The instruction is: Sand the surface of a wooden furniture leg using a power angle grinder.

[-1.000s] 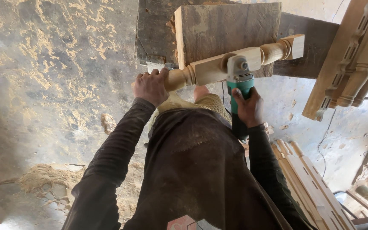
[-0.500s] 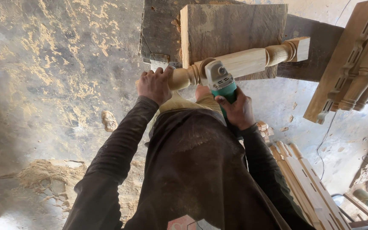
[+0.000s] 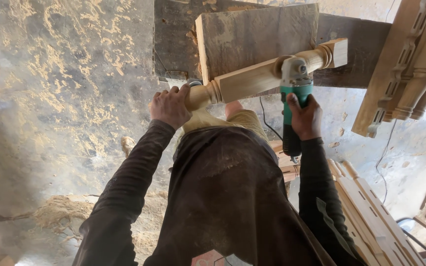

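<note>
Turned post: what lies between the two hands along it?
Head view: between left hand and right hand on the grinder, only the post's plain squared section.

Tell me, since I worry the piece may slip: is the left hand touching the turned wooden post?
Touching. The head view shows the left hand wrapped around the rounded end of the turned wooden post, fingers curled over it with no gap.

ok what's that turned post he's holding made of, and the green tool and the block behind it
The turned post looks like pale raw wood: visible grain, matte, no varnish. The green tool, a grinder by its shape, seems to have a plastic body with a dull grey metal head. The block behind looks like old weathered wood, grey, rough and stained. The left hand grips the post, the right hand grips the tool.
</note>
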